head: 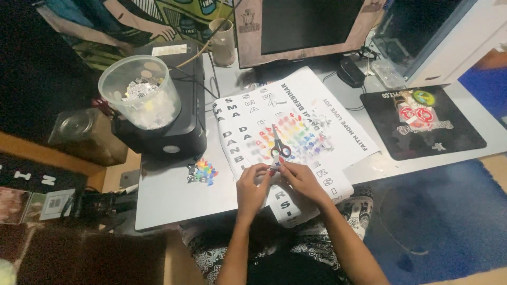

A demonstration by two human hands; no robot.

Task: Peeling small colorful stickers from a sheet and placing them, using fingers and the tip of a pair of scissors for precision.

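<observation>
- Grey desk fills the middle of the head view, with a dark monitor at its far edge and blue flooring to the right.
- A large white printed sheet lies across the desk and hangs over the near edge toward the person's lap; rows of small coloured letter stickers sit at its middle.
- Left hand and right hand meet over the near part of the sheet, fingertips close together, pinching a small piece between them; it is too small to tell what it is.
- Fingers of both hands are curled inward, not spread.
- A pair of scissors with dark handles lies on the sheet just beyond the fingertips, blades pointing away; whether a finger touches the handles cannot be told.
- A cluster of coloured cut-outs lies on the bare desk to the left of the hands.
- A clear plastic tub stands open on a black printer at the left, holding a heap of small pale scraps.
- A pale cup stands behind the printer; its contents cannot be seen.
- A black mouse pad lies at the right, well apart from the hands.
</observation>
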